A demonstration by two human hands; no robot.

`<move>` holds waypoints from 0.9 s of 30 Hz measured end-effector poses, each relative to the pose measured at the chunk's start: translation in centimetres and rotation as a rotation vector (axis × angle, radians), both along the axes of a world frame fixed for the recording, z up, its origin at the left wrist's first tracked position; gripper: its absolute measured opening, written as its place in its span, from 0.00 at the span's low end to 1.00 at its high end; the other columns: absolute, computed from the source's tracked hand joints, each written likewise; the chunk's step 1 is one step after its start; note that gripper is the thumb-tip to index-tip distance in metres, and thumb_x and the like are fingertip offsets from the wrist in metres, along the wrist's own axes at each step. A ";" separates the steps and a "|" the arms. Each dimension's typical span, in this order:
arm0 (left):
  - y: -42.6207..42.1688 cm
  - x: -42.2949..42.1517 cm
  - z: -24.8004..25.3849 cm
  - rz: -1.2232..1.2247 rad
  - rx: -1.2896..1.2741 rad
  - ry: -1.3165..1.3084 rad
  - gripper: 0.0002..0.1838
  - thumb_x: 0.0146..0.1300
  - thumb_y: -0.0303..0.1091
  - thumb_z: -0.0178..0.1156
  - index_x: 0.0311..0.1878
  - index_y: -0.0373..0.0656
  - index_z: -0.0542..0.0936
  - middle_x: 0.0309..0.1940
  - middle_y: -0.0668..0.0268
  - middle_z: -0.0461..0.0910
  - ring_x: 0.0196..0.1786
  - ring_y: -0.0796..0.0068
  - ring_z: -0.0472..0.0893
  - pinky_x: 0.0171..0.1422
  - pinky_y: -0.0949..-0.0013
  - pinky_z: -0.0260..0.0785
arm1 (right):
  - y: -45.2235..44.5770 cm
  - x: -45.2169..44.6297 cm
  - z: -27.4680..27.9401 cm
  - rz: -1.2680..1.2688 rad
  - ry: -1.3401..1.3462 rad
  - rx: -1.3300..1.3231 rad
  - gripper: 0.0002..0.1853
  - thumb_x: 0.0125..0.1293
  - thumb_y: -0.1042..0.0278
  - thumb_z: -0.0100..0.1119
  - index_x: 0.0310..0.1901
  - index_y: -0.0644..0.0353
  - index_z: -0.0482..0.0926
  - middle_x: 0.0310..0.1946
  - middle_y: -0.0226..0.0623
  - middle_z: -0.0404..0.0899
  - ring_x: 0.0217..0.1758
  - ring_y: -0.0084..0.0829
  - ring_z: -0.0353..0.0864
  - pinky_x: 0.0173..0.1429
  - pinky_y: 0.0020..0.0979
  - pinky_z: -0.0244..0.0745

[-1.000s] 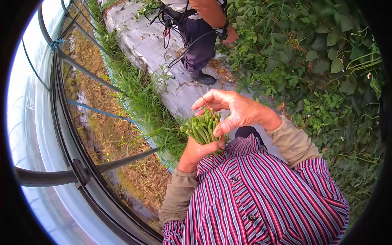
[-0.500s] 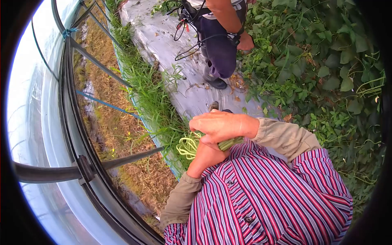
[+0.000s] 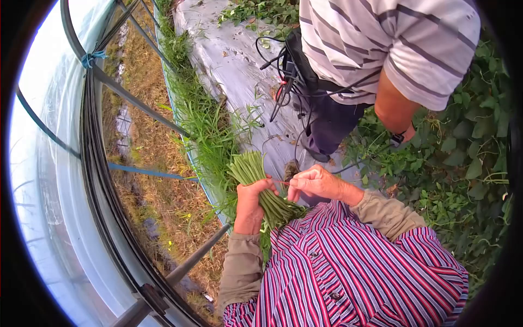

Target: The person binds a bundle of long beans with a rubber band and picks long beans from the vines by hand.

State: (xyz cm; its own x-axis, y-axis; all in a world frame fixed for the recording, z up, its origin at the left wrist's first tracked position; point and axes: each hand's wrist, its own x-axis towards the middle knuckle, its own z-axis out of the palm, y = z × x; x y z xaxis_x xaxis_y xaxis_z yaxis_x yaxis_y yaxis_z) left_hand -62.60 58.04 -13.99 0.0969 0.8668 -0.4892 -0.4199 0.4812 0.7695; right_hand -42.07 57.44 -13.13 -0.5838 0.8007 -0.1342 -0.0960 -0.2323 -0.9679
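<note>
A bundle of long green beans (image 3: 276,210) is gripped around its middle by my left hand (image 3: 250,203), its even ends fanning up and to the left, the other ends hanging toward my striped shirt. To the right of the bundle, my right hand (image 3: 318,184) is closed in a pinch on a thin red band (image 3: 280,182). The band is stretched from the bundle, beside my left fingers, to my right fingertips.
Another person (image 3: 376,60) in a striped shirt, with black cables at the waist, stands close ahead. Leafy vines (image 3: 452,163) grow on the right. Grey ground sheeting (image 3: 234,65) runs between them and the grass. Metal poles (image 3: 139,101) and clear plastic are on the left.
The bundle has turned so that its length shows, and my right hand has moved off it to the right, pulling the red band. The other person appears nearer and farther right.
</note>
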 end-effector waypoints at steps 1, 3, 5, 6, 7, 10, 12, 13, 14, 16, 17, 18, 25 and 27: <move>1.6 0.3 0.3 0.007 -0.034 0.006 0.12 0.49 0.23 0.58 0.38 0.29 0.75 0.22 0.57 0.77 0.24 0.65 0.78 0.30 0.66 0.75 | 0.7 -0.2 0.7 -0.072 -0.007 -0.026 0.20 0.70 0.59 0.49 0.29 0.66 0.83 0.24 0.34 0.81 0.24 0.19 0.74 0.32 0.22 0.70; 4.7 1.0 1.3 0.003 -0.052 0.013 0.11 0.50 0.23 0.57 0.38 0.28 0.75 0.23 0.57 0.77 0.24 0.65 0.79 0.30 0.66 0.75 | 2.0 -0.7 1.6 -0.188 0.052 -0.135 0.19 0.68 0.59 0.50 0.27 0.65 0.82 0.25 0.33 0.81 0.26 0.19 0.75 0.32 0.20 0.68; 7.6 1.5 1.8 -0.034 -0.009 0.026 0.11 0.51 0.23 0.57 0.38 0.29 0.75 0.24 0.57 0.77 0.25 0.65 0.79 0.30 0.66 0.75 | 3.7 -0.8 2.9 -0.225 0.030 -0.123 0.19 0.68 0.59 0.50 0.27 0.64 0.82 0.25 0.33 0.81 0.27 0.19 0.75 0.31 0.20 0.66; 8.9 1.7 2.3 -0.056 -0.012 0.019 0.10 0.51 0.22 0.57 0.38 0.29 0.75 0.25 0.57 0.78 0.25 0.65 0.79 0.30 0.66 0.75 | 4.6 -0.8 3.6 -0.270 0.006 -0.102 0.19 0.67 0.59 0.50 0.26 0.63 0.81 0.26 0.32 0.81 0.28 0.18 0.76 0.31 0.19 0.65; 10.0 3.6 3.9 -0.072 -0.034 0.049 0.10 0.51 0.22 0.57 0.38 0.29 0.75 0.25 0.57 0.78 0.25 0.65 0.79 0.30 0.66 0.75 | 5.4 0.9 5.0 -0.284 0.034 -0.128 0.19 0.67 0.59 0.50 0.26 0.63 0.81 0.26 0.32 0.81 0.28 0.18 0.76 0.31 0.19 0.65; 13.1 4.3 4.8 -0.091 -0.008 0.020 0.11 0.49 0.22 0.58 0.37 0.30 0.75 0.25 0.57 0.77 0.24 0.65 0.79 0.31 0.65 0.75 | 7.7 1.1 7.0 -0.305 0.018 -0.040 0.18 0.66 0.59 0.51 0.28 0.63 0.82 0.26 0.31 0.80 0.28 0.17 0.75 0.29 0.18 0.62; 14.9 4.5 5.8 -0.117 -0.005 -0.008 0.09 0.49 0.21 0.58 0.35 0.31 0.75 0.25 0.58 0.78 0.24 0.66 0.79 0.30 0.66 0.74 | 8.7 1.1 8.8 -0.318 0.032 -0.024 0.18 0.66 0.58 0.51 0.29 0.64 0.81 0.26 0.32 0.80 0.28 0.17 0.75 0.29 0.18 0.61; 15.9 4.7 6.3 -0.132 0.003 -0.029 0.06 0.50 0.20 0.57 0.33 0.31 0.76 0.24 0.58 0.78 0.24 0.66 0.79 0.30 0.67 0.74 | 9.4 1.1 9.5 -0.319 0.054 -0.002 0.17 0.66 0.58 0.51 0.29 0.65 0.81 0.26 0.32 0.80 0.28 0.17 0.75 0.28 0.18 0.61; 17.5 6.0 7.7 -0.193 -0.019 0.018 0.10 0.48 0.22 0.58 0.36 0.31 0.75 0.24 0.58 0.77 0.25 0.66 0.79 0.32 0.66 0.75 | 10.5 2.6 10.7 -0.286 0.093 -0.130 0.16 0.66 0.58 0.52 0.28 0.62 0.81 0.32 0.33 0.81 0.31 0.20 0.76 0.35 0.21 0.66; 19.2 6.1 8.3 -0.212 -0.010 0.014 0.09 0.48 0.21 0.58 0.35 0.31 0.75 0.24 0.58 0.77 0.25 0.66 0.79 0.31 0.67 0.74 | 11.7 1.8 10.1 -0.355 0.354 -0.128 0.16 0.65 0.59 0.53 0.26 0.62 0.78 0.35 0.40 0.80 0.34 0.25 0.77 0.39 0.24 0.69; 20.3 6.6 8.7 -0.218 -0.008 0.014 0.08 0.49 0.20 0.58 0.34 0.31 0.76 0.24 0.59 0.77 0.25 0.67 0.79 0.30 0.68 0.74 | 12.7 1.9 10.2 -0.405 0.619 -0.125 0.16 0.64 0.59 0.53 0.24 0.62 0.76 0.39 0.47 0.79 0.37 0.30 0.78 0.42 0.27 0.72; 21.3 6.9 10.1 -0.233 -0.019 -0.013 0.09 0.48 0.20 0.58 0.35 0.31 0.76 0.24 0.59 0.78 0.25 0.67 0.79 0.30 0.68 0.74 | 14.1 2.5 10.9 -0.370 0.706 -0.177 0.15 0.63 0.59 0.54 0.22 0.60 0.73 0.51 0.50 0.75 0.49 0.37 0.77 0.52 0.33 0.72; 31.8 8.7 17.5 -0.271 -0.003 -0.166 0.20 0.49 0.21 0.60 0.48 0.31 0.73 0.29 0.60 0.77 0.30 0.69 0.79 0.36 0.66 0.75 | 26.5 1.9 18.4 -0.744 0.960 -0.272 0.09 0.59 0.67 0.54 0.41 0.55 0.79 0.70 0.36 0.58 0.72 0.35 0.56 0.59 0.32 0.66; 33.4 7.6 18.3 -0.258 0.059 -0.144 0.25 0.49 0.21 0.61 0.53 0.29 0.70 0.29 0.59 0.77 0.30 0.68 0.79 0.38 0.66 0.75 | 28.2 0.0 18.2 -0.733 0.993 -0.173 0.14 0.60 0.70 0.52 0.47 0.54 0.79 0.71 0.34 0.56 0.74 0.34 0.52 0.60 0.32 0.65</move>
